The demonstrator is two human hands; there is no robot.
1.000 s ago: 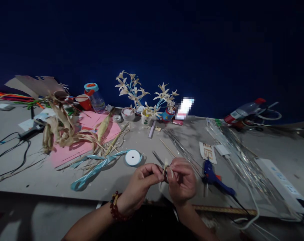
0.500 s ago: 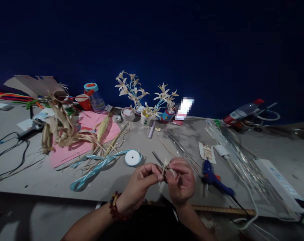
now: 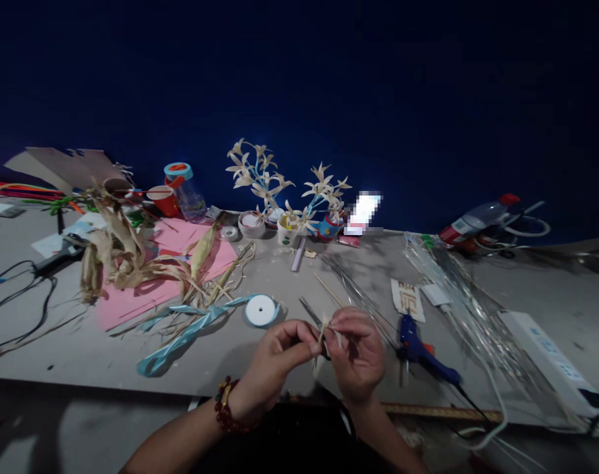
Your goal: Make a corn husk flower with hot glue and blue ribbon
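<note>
- Head view: left hand (image 3: pixel 287 349) and right hand (image 3: pixel 359 355) both pinch a pale piece (image 3: pixel 324 324) over the desk (image 3: pixel 102 362); uneven pulling could tear it.
- Scissors (image 3: pixel 307 308) lie just beyond; drifting fingers could nudge them.
- The near edge is close, so a dropped piece could fall off.
- Glue gun (image 3: pixel 425 355) limits room right, ribbon spool (image 3: pixel 260 310) left; the near left offers more.

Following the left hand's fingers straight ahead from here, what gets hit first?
Probably the right hand, its fingers close to the left hand's around the small pale piece. Scissors seem to lie beneath, though depth is unclear.
</note>
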